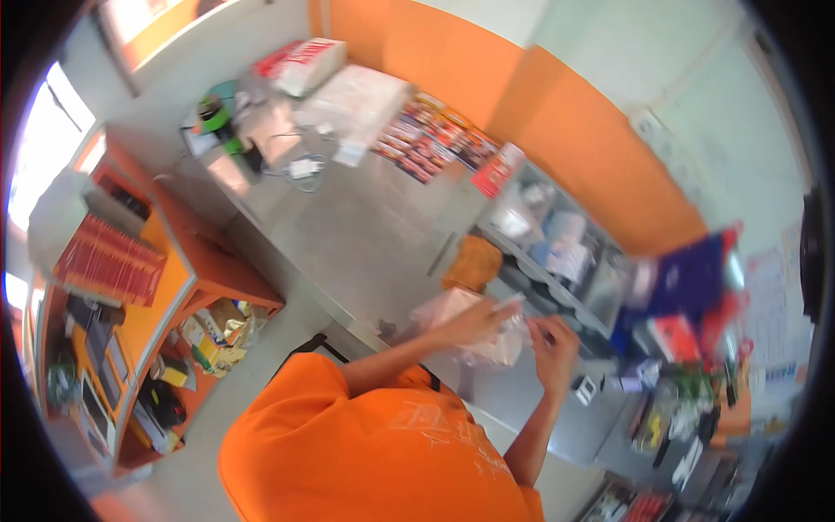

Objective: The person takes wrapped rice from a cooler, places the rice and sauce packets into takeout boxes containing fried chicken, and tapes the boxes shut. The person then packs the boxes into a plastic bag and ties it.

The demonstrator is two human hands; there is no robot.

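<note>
A clear plastic bag [500, 350] with a pale pink box-like thing inside lies at the front edge of the metal table. Across its top reaches my left hand [474, 322], with fingers closed on the bag's gathered plastic. A whitish end sticks out past those fingertips. Just right of the bag, my right hand [554, 344] is raised with thumb and fingers pinched together. Whatever sits in that pinch is too blurred to make out. An orange-brown cloth [472, 263] rests directly behind the bag.
The metal table [348, 235] carries printed leaflets [426, 143], a white package [352, 100] and a green bottle [217, 122]. A grey compartment tray [548, 278] stands behind my hands. Left is an orange shelf [196, 261]; cluttered items [678, 409] are at right.
</note>
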